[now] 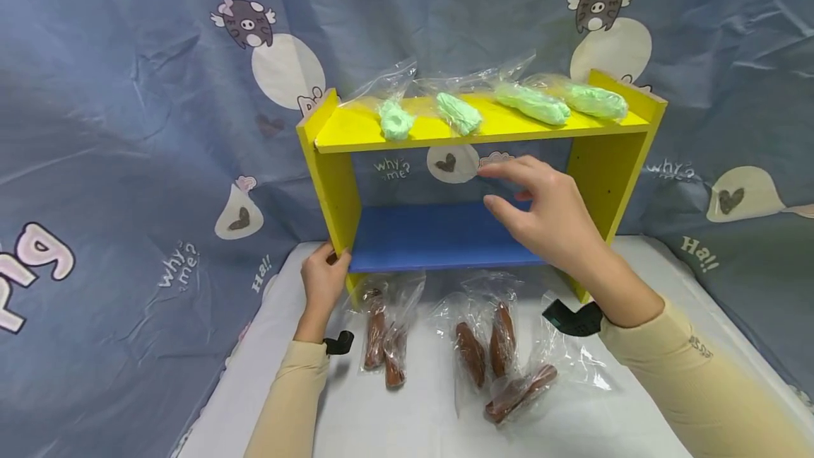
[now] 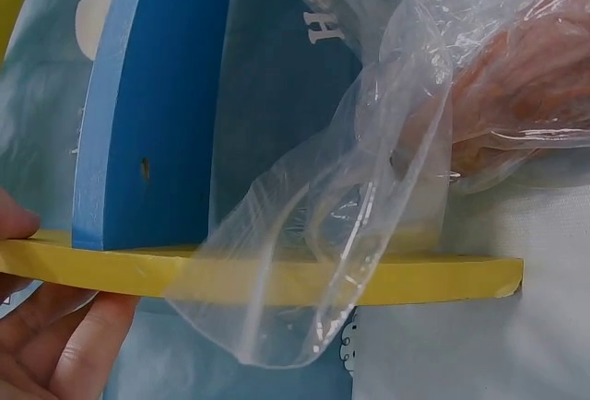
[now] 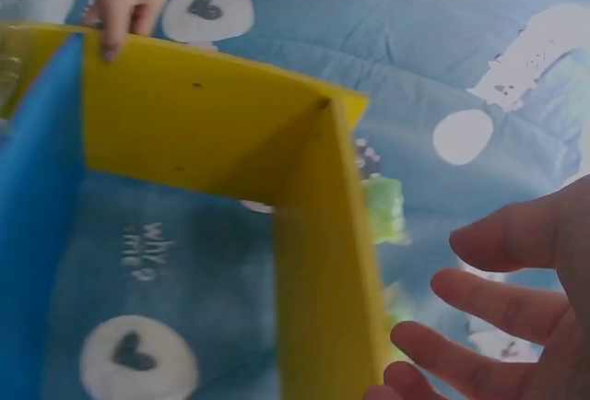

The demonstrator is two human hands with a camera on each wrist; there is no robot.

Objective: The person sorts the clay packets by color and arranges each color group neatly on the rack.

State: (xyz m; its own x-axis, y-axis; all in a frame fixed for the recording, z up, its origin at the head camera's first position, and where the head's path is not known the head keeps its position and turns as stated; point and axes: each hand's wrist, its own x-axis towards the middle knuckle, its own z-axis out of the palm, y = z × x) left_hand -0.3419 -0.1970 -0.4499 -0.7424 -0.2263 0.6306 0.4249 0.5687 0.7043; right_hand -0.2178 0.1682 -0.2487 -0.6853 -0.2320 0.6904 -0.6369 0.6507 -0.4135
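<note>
My left hand (image 1: pixel 322 283) grips the lower left side panel (image 2: pixel 277 276) of a small yellow shelf unit, thumb on one face and fingers on the other. The right hand (image 1: pixel 547 210) hovers in front of the unit, fingers apart and slightly bent, holding nothing. A blue board (image 1: pixel 439 232) forms the lower shelf. On the yellow top board (image 1: pixel 356 134) lie several pale green lumps in clear plastic bags, among them a ring-shaped one (image 1: pixel 396 121) and a long one (image 1: pixel 533 103).
Brown elongated pieces in clear bags lie on the white table before the unit: a pair (image 1: pixel 375 334) at left, three at right, one lying slanted (image 1: pixel 521 394). Behind hangs a blue printed cloth (image 1: pixel 127 126). An open plastic bag end (image 2: pixel 304 252) overlaps the side panel.
</note>
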